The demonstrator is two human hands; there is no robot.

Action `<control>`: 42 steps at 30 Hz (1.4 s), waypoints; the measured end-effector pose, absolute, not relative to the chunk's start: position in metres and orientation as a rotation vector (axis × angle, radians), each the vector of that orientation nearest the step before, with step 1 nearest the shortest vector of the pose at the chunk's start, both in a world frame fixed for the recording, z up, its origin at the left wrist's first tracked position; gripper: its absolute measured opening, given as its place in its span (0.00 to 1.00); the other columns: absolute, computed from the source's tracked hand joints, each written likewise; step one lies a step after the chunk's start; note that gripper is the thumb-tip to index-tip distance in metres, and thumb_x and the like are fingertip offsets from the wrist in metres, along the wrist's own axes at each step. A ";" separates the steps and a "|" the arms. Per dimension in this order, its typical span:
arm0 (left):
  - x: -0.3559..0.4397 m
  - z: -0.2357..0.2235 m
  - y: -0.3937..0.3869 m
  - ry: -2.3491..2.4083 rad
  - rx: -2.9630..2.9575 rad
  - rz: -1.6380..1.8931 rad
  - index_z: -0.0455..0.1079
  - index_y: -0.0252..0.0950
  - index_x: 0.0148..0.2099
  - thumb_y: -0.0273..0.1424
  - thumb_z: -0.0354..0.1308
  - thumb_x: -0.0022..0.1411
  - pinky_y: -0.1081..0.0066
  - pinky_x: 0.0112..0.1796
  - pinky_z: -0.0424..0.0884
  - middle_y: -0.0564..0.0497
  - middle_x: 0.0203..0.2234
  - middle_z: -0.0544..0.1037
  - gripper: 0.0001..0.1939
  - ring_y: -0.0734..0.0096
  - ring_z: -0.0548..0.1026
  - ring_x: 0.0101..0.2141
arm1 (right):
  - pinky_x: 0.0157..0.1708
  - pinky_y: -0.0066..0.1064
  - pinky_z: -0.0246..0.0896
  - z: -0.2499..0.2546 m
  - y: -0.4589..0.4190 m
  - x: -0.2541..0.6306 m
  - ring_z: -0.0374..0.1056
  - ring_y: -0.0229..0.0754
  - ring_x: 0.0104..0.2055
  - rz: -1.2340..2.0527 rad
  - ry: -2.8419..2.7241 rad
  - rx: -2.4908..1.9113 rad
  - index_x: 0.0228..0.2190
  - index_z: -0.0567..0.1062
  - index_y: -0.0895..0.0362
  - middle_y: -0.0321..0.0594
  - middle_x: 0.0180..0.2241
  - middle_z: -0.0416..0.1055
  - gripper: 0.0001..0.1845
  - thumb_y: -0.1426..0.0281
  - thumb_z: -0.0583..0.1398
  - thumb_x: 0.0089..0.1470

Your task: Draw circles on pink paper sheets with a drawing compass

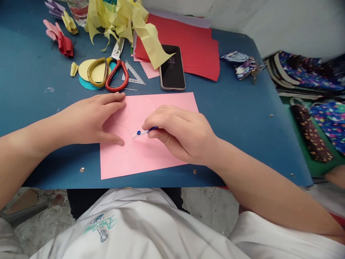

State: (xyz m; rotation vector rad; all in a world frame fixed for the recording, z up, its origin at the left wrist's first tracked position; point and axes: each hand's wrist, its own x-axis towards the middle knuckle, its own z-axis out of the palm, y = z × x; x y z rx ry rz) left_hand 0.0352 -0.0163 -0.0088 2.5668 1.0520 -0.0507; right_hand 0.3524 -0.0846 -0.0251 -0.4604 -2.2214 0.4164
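A pink sheet of paper lies on the blue table in front of me, with faint drawn circles on it. My left hand lies flat on the sheet's left part, fingers stretched out, thumb beside one circle. My right hand is closed around a white and blue pen, whose tip touches the paper near the sheet's middle.
Scissors with red and yellow handles, a clear set square, a yellow paper disc, a black phone, red sheets, crumpled yellow paper and folded paper bits lie at the back. Patterned fabric lies at the right.
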 end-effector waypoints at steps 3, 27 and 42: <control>0.037 -0.005 -0.018 1.059 2.560 -0.046 0.62 0.46 0.93 0.72 0.67 0.70 0.43 0.86 0.58 0.46 0.91 0.59 0.62 0.29 0.62 0.86 | 0.58 0.43 0.83 -0.022 -0.087 0.351 0.83 0.48 0.54 0.412 -2.238 -0.492 0.58 0.78 0.51 0.44 0.50 0.85 0.07 0.71 0.59 0.88; 0.034 -0.010 -0.016 1.048 2.558 -0.018 0.63 0.48 0.93 0.74 0.68 0.68 0.43 0.86 0.60 0.47 0.91 0.59 0.63 0.27 0.63 0.86 | 0.57 0.44 0.83 -0.028 -0.086 0.351 0.83 0.49 0.53 0.370 -2.250 -0.543 0.59 0.78 0.51 0.45 0.50 0.84 0.08 0.67 0.58 0.90; 0.037 -0.007 -0.021 1.069 2.576 -0.033 0.61 0.43 0.93 0.69 0.67 0.73 0.44 0.86 0.59 0.43 0.91 0.59 0.60 0.30 0.62 0.86 | 0.41 0.36 0.78 -0.009 -0.086 0.360 0.77 0.44 0.37 0.122 -2.195 -0.679 0.47 0.80 0.50 0.37 0.36 0.79 0.10 0.69 0.62 0.87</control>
